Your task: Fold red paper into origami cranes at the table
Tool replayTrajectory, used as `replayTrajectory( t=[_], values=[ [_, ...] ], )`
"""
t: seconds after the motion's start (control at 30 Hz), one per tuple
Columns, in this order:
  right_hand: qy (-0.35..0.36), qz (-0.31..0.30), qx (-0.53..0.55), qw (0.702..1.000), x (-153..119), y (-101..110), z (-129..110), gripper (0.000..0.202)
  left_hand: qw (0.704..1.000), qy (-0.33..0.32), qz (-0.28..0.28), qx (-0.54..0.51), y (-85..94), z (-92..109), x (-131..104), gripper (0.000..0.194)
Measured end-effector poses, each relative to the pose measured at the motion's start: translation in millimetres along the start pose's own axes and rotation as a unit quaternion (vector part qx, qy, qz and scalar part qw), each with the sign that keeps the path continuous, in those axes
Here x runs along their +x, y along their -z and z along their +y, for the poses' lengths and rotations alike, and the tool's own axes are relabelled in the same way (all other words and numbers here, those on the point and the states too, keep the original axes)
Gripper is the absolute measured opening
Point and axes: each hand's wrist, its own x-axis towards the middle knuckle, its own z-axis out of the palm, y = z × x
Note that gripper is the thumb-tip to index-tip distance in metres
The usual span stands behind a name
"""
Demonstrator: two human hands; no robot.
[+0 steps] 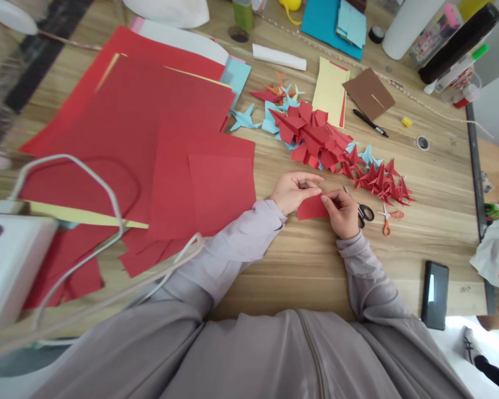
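A small piece of red paper (311,209) is pinched between my two hands, just above the table. My left hand (293,191) is closed on its upper left edge with thumb and fingertips. At the right edge, my right hand (341,210) grips the same paper between thumb and forefinger. Black-handled scissors (366,214) lie right beside my right hand, partly hidden by it. Small orange-handled scissors (386,219) rest a little farther right. Beyond my hands is a heap of folded red paper shapes (316,136), mixed with light blue ones (245,117).
Large red sheets (120,127) cover the left side, with a white box (16,266) and its cable in front. A brown paper (369,93), a black pen (370,123) and yellow paper (329,88) lie at the back. A phone (435,293) sits at the front right edge.
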Motion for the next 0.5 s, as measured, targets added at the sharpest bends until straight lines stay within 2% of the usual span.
replayTrajectory(
  t=[0.23,0.33,0.5],
  values=[
    [0.001,0.002,0.008,1.0,0.7,0.5,0.3,0.018,1.0,-0.006,-0.017,0.015,-1.7,2.9,-2.0,0.041],
    [0.0,-0.002,0.015,1.0,0.5,0.1,-0.3,0.017,0.999,0.002,-0.029,0.03,-1.9,2.4,-1.9,0.035],
    [-0.021,-0.012,0.038,0.999,0.7,0.4,-2.4,0.019,0.999,0.003,-0.013,0.045,0.3,1.1,0.6,0.029]
  ],
)
